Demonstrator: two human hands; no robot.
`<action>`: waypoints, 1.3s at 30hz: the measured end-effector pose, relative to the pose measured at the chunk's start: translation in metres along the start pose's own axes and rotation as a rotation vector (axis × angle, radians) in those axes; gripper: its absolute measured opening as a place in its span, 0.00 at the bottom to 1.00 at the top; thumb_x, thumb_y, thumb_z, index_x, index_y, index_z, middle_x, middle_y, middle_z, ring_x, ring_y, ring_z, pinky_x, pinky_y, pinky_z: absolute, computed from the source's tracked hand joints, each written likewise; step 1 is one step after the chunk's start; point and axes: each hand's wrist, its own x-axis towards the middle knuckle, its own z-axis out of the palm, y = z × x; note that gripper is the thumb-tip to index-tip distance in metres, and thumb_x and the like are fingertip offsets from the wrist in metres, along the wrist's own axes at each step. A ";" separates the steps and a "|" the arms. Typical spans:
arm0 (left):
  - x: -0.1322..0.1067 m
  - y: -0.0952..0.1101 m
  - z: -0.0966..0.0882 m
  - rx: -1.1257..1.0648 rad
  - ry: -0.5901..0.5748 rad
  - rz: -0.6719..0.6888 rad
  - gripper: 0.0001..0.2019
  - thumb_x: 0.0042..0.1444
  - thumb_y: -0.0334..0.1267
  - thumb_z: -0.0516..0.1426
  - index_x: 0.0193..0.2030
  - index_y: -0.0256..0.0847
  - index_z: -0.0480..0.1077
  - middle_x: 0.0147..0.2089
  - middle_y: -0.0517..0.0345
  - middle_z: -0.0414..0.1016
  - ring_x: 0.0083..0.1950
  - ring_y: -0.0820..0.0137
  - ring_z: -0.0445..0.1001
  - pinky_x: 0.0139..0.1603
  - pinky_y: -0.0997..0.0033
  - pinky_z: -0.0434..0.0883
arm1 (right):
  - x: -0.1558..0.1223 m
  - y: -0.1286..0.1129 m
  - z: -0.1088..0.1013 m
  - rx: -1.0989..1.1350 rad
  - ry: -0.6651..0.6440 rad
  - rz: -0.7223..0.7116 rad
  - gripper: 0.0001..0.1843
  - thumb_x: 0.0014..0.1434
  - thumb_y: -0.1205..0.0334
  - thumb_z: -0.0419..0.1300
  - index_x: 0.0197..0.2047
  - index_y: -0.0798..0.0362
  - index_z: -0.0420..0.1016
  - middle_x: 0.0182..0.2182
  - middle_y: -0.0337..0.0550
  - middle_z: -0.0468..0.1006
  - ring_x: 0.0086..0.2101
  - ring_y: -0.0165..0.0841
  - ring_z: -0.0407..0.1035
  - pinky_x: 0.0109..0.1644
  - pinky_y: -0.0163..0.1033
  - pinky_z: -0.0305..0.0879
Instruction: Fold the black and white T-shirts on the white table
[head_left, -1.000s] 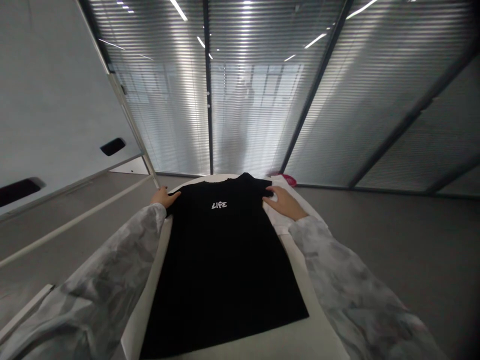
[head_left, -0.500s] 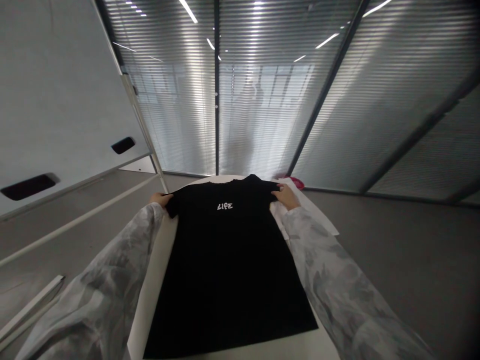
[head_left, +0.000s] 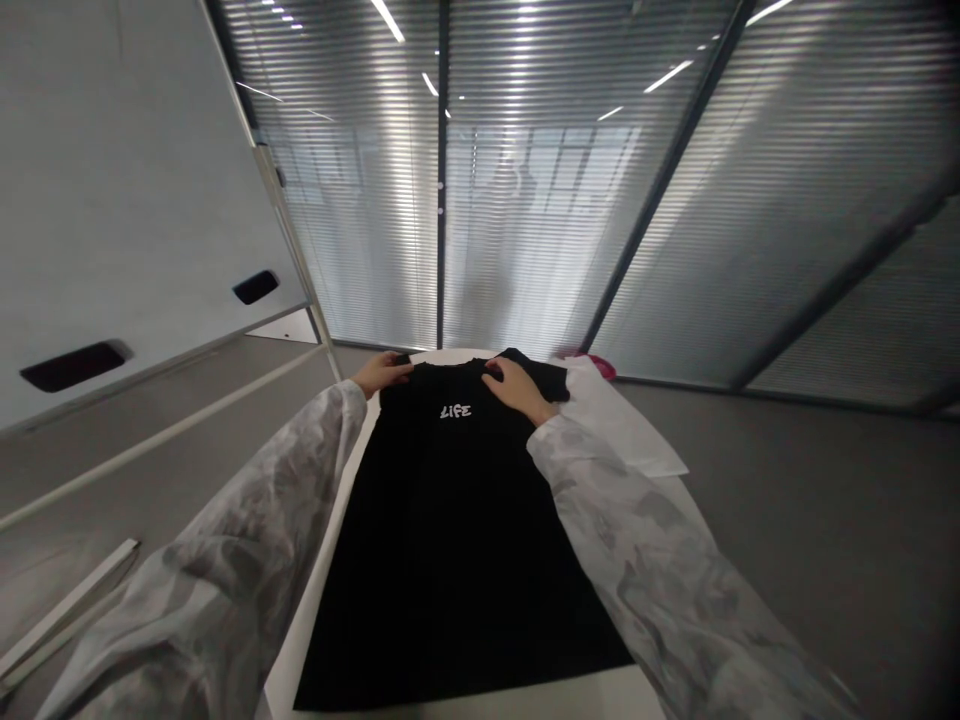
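While the black T-shirt (head_left: 450, 540) lies flat, front up, along the white table (head_left: 330, 590), both hands work at its far end. On the left, the left hand (head_left: 381, 372) closes on the shirt's far left corner near the shoulder, fingers curled on the cloth, apparently pinning that edge. Centre, the white lettering (head_left: 456, 411) faces up, so the shirt's front is uppermost. To the right of it, the right hand (head_left: 516, 385) rests palm down on the collar area, fingers spread, pressing rather than gripping, which would keep the cloth smooth. Further right, a white sheet (head_left: 622, 425) lies on the table beside the shirt, with a pink item (head_left: 596, 362) beyond it.
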 end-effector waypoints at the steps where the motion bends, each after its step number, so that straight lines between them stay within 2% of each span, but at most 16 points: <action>1: -0.003 0.004 0.011 -0.031 -0.083 -0.029 0.24 0.57 0.43 0.72 0.55 0.35 0.74 0.47 0.48 0.84 0.44 0.65 0.83 0.47 0.66 0.78 | 0.002 -0.005 0.009 0.063 -0.049 0.046 0.14 0.69 0.58 0.63 0.55 0.52 0.77 0.53 0.50 0.83 0.52 0.42 0.77 0.62 0.46 0.71; 3: -0.013 0.006 0.027 -0.044 -0.237 -0.061 0.30 0.51 0.46 0.75 0.59 0.40 0.74 0.56 0.45 0.83 0.52 0.59 0.83 0.52 0.61 0.79 | 0.003 -0.013 0.026 0.148 -0.139 0.122 0.13 0.70 0.59 0.64 0.55 0.52 0.78 0.51 0.48 0.84 0.49 0.38 0.79 0.58 0.43 0.72; 5: -0.030 0.002 0.032 0.027 -0.287 -0.040 0.34 0.48 0.49 0.76 0.60 0.42 0.74 0.60 0.44 0.81 0.57 0.56 0.81 0.57 0.57 0.77 | 0.002 -0.017 0.040 0.175 -0.193 0.156 0.12 0.71 0.57 0.64 0.55 0.51 0.78 0.49 0.47 0.85 0.47 0.37 0.80 0.56 0.41 0.73; 7: -0.054 -0.007 0.028 0.206 -0.212 0.032 0.35 0.49 0.53 0.74 0.60 0.40 0.73 0.60 0.42 0.80 0.57 0.54 0.81 0.58 0.56 0.77 | 0.001 -0.020 0.051 0.182 -0.226 0.175 0.14 0.71 0.53 0.65 0.55 0.51 0.78 0.48 0.47 0.85 0.45 0.37 0.80 0.53 0.39 0.73; 10: -0.099 -0.023 0.015 0.574 -0.084 0.115 0.34 0.53 0.61 0.70 0.58 0.39 0.73 0.60 0.42 0.78 0.54 0.54 0.81 0.56 0.56 0.77 | 0.003 -0.022 0.063 0.192 -0.307 0.223 0.25 0.68 0.46 0.69 0.59 0.53 0.77 0.50 0.50 0.84 0.45 0.38 0.80 0.51 0.38 0.73; 14: -0.158 -0.033 0.007 0.931 -0.045 0.065 0.31 0.59 0.66 0.64 0.55 0.41 0.72 0.58 0.42 0.78 0.54 0.51 0.81 0.52 0.56 0.75 | 0.018 -0.027 0.080 0.119 -0.306 0.241 0.35 0.60 0.41 0.74 0.61 0.55 0.76 0.55 0.55 0.81 0.50 0.41 0.79 0.53 0.37 0.73; 16: -0.180 -0.031 0.010 1.036 -0.048 0.009 0.28 0.62 0.63 0.62 0.55 0.42 0.71 0.58 0.42 0.78 0.52 0.51 0.82 0.49 0.57 0.75 | 0.027 -0.030 0.090 0.057 -0.283 0.270 0.34 0.57 0.42 0.75 0.58 0.55 0.79 0.56 0.56 0.80 0.52 0.43 0.78 0.54 0.38 0.73; 18: -0.196 -0.026 0.015 1.131 -0.061 -0.028 0.23 0.65 0.59 0.59 0.55 0.44 0.70 0.56 0.43 0.80 0.50 0.52 0.83 0.46 0.58 0.74 | 0.035 -0.033 0.099 0.023 -0.273 0.304 0.26 0.56 0.48 0.76 0.53 0.54 0.82 0.54 0.55 0.82 0.52 0.44 0.78 0.54 0.38 0.72; 21: -0.212 -0.017 0.022 1.243 -0.098 -0.040 0.16 0.68 0.51 0.55 0.53 0.44 0.72 0.52 0.42 0.82 0.49 0.50 0.84 0.46 0.56 0.74 | 0.045 -0.037 0.108 0.037 -0.287 0.319 0.10 0.57 0.59 0.73 0.42 0.52 0.84 0.46 0.49 0.85 0.48 0.41 0.79 0.53 0.37 0.71; 24: -0.225 -0.010 0.024 1.306 -0.125 -0.050 0.14 0.67 0.45 0.54 0.52 0.42 0.74 0.47 0.40 0.84 0.47 0.47 0.85 0.45 0.54 0.75 | 0.054 -0.039 0.111 0.058 -0.275 0.330 0.03 0.59 0.63 0.69 0.38 0.50 0.83 0.43 0.47 0.86 0.46 0.41 0.80 0.52 0.38 0.71; 27: -0.237 -0.006 0.021 1.342 -0.148 -0.083 0.15 0.67 0.43 0.53 0.51 0.40 0.76 0.45 0.38 0.84 0.46 0.46 0.85 0.44 0.52 0.75 | 0.059 -0.038 0.110 0.080 -0.227 0.346 0.04 0.62 0.63 0.67 0.41 0.50 0.81 0.44 0.47 0.86 0.45 0.39 0.80 0.50 0.37 0.71; 30: -0.248 -0.006 0.019 1.362 -0.188 -0.108 0.14 0.66 0.42 0.53 0.48 0.40 0.78 0.44 0.36 0.85 0.47 0.45 0.85 0.44 0.52 0.75 | 0.059 -0.036 0.110 0.132 -0.209 0.356 0.05 0.67 0.63 0.64 0.46 0.51 0.79 0.40 0.44 0.86 0.35 0.32 0.81 0.46 0.34 0.71; 32: -0.254 -0.006 0.020 1.355 -0.197 -0.096 0.14 0.67 0.40 0.52 0.48 0.40 0.78 0.44 0.36 0.85 0.46 0.44 0.85 0.43 0.52 0.75 | 0.055 -0.035 0.112 0.170 -0.205 0.362 0.09 0.69 0.61 0.62 0.51 0.52 0.77 0.40 0.43 0.86 0.30 0.29 0.79 0.43 0.32 0.72; 34: -0.259 -0.006 0.025 1.331 -0.185 -0.080 0.15 0.69 0.40 0.51 0.49 0.40 0.78 0.43 0.35 0.84 0.45 0.45 0.86 0.42 0.52 0.75 | 0.052 -0.034 0.114 0.191 -0.210 0.372 0.15 0.68 0.56 0.65 0.54 0.54 0.76 0.40 0.44 0.86 0.29 0.30 0.79 0.41 0.33 0.72; 36: -0.264 -0.004 0.030 1.302 -0.171 -0.079 0.15 0.71 0.41 0.50 0.51 0.40 0.77 0.43 0.35 0.84 0.44 0.45 0.86 0.42 0.52 0.74 | 0.049 -0.034 0.116 0.191 -0.248 0.390 0.21 0.62 0.50 0.71 0.52 0.55 0.78 0.36 0.45 0.85 0.31 0.34 0.80 0.39 0.35 0.72; 39: -0.271 -0.001 0.033 1.281 -0.175 -0.095 0.15 0.70 0.45 0.53 0.54 0.42 0.74 0.43 0.37 0.85 0.44 0.47 0.85 0.42 0.54 0.75 | 0.048 -0.034 0.115 0.182 -0.322 0.406 0.18 0.52 0.53 0.76 0.41 0.55 0.81 0.27 0.42 0.83 0.33 0.38 0.80 0.37 0.35 0.71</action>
